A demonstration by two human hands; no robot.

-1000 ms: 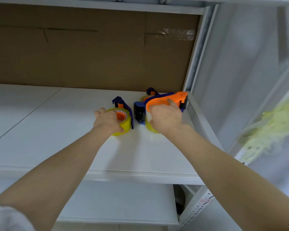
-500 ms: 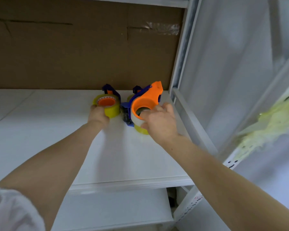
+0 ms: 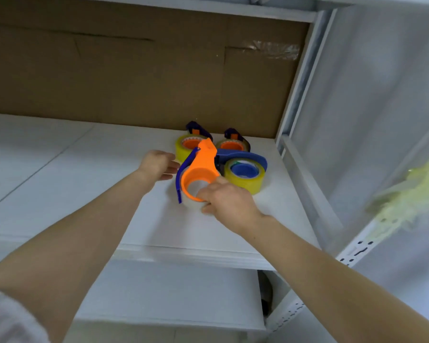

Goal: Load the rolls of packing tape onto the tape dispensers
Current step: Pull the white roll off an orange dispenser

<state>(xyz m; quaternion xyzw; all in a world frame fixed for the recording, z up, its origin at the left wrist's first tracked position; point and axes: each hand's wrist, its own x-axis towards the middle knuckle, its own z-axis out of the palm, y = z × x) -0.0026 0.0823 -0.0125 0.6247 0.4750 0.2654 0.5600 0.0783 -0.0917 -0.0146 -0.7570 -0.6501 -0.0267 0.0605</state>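
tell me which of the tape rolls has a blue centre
The yellowish roll on the right, beside the right hand. The back-left roll and back-right roll have orange centres; the orange dispenser in that hand carries a clear roll.

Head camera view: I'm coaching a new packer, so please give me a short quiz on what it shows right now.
1. True or false: the right hand holds the orange dispenser.
2. The roll in the blue dispenser is: A clear, B yellow, C red.
3. How many dispensers are in view in all?
Key: 1 true; 2 B; 3 four.
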